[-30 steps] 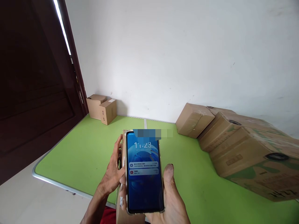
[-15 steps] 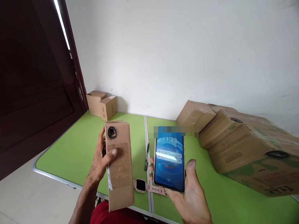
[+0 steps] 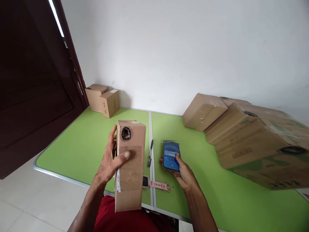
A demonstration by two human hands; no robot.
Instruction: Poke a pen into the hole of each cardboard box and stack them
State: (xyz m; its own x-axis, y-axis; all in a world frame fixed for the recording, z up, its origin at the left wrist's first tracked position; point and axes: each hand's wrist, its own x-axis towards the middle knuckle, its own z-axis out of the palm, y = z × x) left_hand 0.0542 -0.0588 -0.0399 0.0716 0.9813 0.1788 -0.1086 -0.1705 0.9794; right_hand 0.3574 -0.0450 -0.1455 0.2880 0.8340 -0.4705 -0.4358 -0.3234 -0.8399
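My left hand (image 3: 112,159) grips a long brown cardboard box (image 3: 131,177) from its left side, thumb across the front. The box is upright, with a black-ringed hole near its top. In my right hand (image 3: 184,174) is a smartphone (image 3: 171,159) with a lit blue screen, held low over the table, thumb at its right edge. A pink smartwatch (image 3: 158,184) lies between the hands, its left part hidden behind the box. Above it on the table is a slim black-and-grey knife-like tool (image 3: 150,154).
The green folding table (image 3: 79,141) has a metal seam down its middle. Two small cardboard boxes (image 3: 109,102) stand at the back left. Several larger cartons (image 3: 251,138) line the right side against the white wall (image 3: 154,48). A dark door (image 3: 36,80) is at left.
My right hand has lowered the phone away from me toward the table, so it looks smaller. The box in my left hand has shifted slightly right and covers part of the watch.
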